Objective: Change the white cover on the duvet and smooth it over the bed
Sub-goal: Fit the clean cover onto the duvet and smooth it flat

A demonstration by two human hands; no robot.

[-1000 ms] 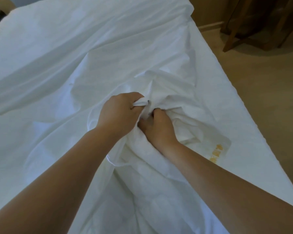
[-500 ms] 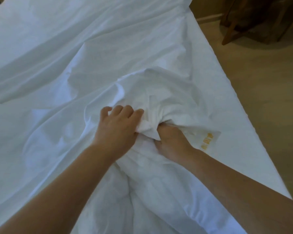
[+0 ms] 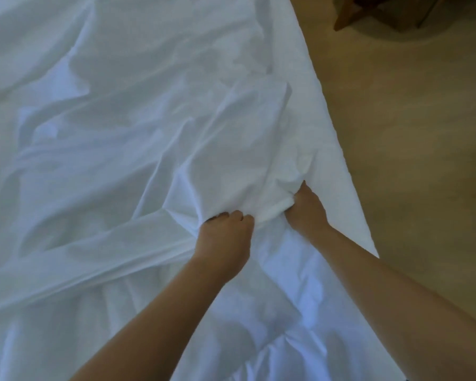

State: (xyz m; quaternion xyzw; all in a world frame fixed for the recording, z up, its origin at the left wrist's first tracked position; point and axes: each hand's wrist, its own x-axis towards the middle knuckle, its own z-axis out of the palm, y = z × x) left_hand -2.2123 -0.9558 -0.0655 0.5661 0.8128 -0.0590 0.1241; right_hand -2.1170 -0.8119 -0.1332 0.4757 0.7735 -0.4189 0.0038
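The white duvet cover (image 3: 127,149) lies crumpled in long folds across the bed and fills most of the view. My left hand (image 3: 226,237) grips a gathered fold of the cover near its middle front. Just to its right, my right hand (image 3: 305,209) pinches a rolled edge of the same cloth. A taut strip of fabric runs between the two hands. A raised flap of the cover (image 3: 253,119) stands above them. The duvet itself cannot be told apart from the cover.
The bed's right edge (image 3: 338,149) runs diagonally from the top middle down to the right. Beyond it is tan flooring (image 3: 412,133). Dark wooden furniture legs (image 3: 349,15) stand at the top right.
Both hands have shifted right and nearer to me, drawing the bunched cloth flatter. The yellow label seen beside my right hand earlier is out of sight.
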